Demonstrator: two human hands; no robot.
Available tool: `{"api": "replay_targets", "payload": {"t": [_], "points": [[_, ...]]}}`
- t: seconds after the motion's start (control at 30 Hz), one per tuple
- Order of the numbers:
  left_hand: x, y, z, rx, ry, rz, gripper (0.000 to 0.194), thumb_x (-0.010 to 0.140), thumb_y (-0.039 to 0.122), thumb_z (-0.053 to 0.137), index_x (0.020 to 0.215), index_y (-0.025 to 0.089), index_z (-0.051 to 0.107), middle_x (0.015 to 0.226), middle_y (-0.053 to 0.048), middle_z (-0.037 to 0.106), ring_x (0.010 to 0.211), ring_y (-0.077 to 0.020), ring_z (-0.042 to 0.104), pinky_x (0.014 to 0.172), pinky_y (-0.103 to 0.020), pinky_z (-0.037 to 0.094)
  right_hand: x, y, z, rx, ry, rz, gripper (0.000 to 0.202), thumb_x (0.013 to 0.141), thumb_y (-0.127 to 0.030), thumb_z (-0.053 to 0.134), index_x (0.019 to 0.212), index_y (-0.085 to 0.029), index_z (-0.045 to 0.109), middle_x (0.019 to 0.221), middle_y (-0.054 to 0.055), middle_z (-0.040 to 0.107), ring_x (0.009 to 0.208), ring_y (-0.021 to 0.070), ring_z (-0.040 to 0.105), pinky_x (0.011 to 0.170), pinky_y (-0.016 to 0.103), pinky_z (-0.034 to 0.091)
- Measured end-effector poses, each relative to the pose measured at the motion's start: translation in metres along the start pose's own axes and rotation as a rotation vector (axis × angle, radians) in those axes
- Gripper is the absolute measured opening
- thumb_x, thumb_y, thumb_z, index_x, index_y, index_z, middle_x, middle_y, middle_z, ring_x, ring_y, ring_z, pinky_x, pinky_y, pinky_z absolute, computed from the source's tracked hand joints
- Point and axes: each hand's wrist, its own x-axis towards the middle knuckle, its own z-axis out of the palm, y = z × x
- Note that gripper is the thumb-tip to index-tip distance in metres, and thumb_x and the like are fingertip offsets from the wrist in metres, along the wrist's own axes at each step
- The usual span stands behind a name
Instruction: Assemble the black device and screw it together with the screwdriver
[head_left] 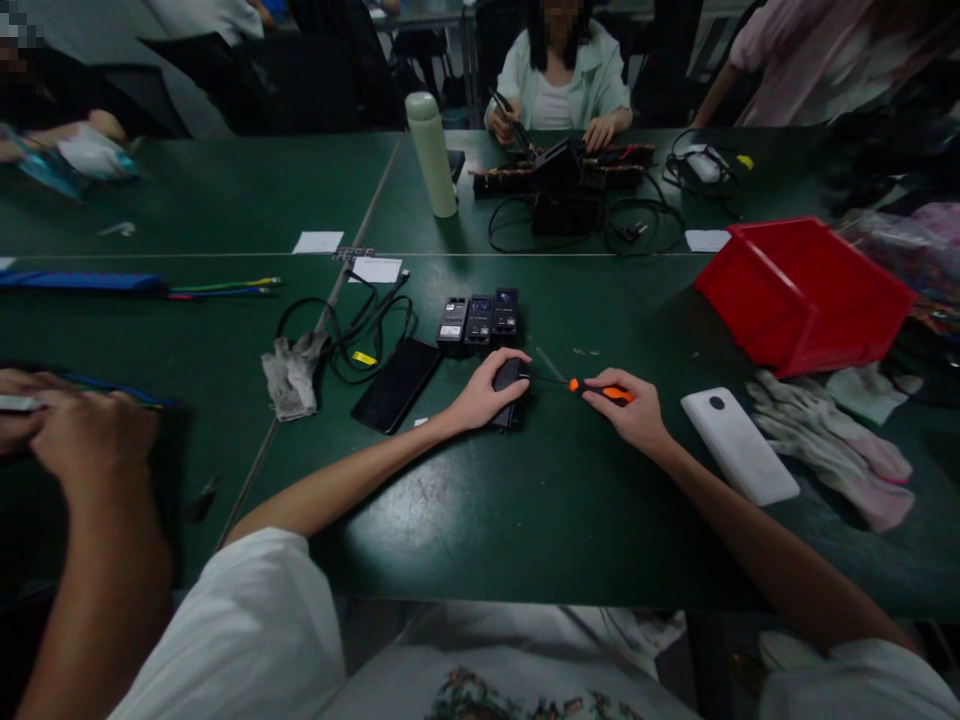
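On the green table (450, 500), my left hand (489, 388) is closed around a small black device (505, 412), thumb and fingers on its sides. My right hand (626, 405) grips the orange and black handle of a screwdriver (615, 394). Its thin shaft points left, and the tip reaches the right side of the device near my left fingers; whether it touches cannot be made out. Just beyond my left hand stand three similar black devices (478, 320) side by side. A black phone (396, 385) lies to the left of my left hand.
A red bin (806, 300), a white power bank (739, 445) and gloves (832, 440) are at right. A cable (360, 335) and a glove (292, 375) lie left. A green bottle (433, 155) stands beyond. A person's hands (90, 425) are at far left; another person sits opposite.
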Motion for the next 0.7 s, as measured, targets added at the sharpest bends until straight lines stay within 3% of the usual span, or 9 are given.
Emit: {"api": "replay_targets", "payload": {"t": [0.23,0.43,0.57,0.7], "points": [[0.0001,0.0013,0.0001,0.006,-0.003,-0.011,0.034,0.086,0.036,0.055,0.116,0.020,0.054,0.110,-0.005,0.057,0.102,-0.0210,0.054,0.092,-0.034,0.043,0.0008,0.0009,-0.0001,0.034,0.002,-0.011,0.021,0.079,-0.035,0.070,0.094,-0.021,0.070,0.091,0.005,0.066,0.078,0.0181,0.062,0.073,0.035,0.052],[0.0000,0.0004,0.0009,0.008,-0.003,-0.003,0.034,0.086,0.037,0.055,0.116,0.021,0.054,0.107,-0.005,0.057,0.099,-0.0201,0.054,0.092,-0.034,0.043,0.0021,0.0035,0.0012,0.287,-0.053,0.143,0.026,0.085,-0.038,0.062,0.101,-0.018,0.066,0.079,0.004,0.066,0.062,0.0137,0.062,0.058,0.029,0.052],[-0.0018,0.0009,0.0036,0.017,-0.002,0.014,0.034,0.087,0.037,0.055,0.117,0.020,0.054,0.107,-0.005,0.056,0.099,-0.0195,0.054,0.094,-0.034,0.042,0.0028,-0.0006,0.0023,0.267,-0.068,0.206,0.026,0.085,-0.039,0.063,0.095,-0.015,0.067,0.067,0.002,0.064,0.046,0.0092,0.052,0.041,0.023,0.040],[-0.0033,0.0030,0.0052,0.037,-0.004,0.015,0.032,0.087,0.035,0.054,0.116,0.021,0.054,0.109,-0.005,0.056,0.100,-0.0196,0.054,0.095,-0.035,0.041,0.0024,-0.0046,0.0008,0.195,-0.051,0.170,0.025,0.082,-0.037,0.067,0.094,-0.015,0.069,0.067,0.002,0.064,0.046,0.0084,0.049,0.041,0.023,0.037]]}}
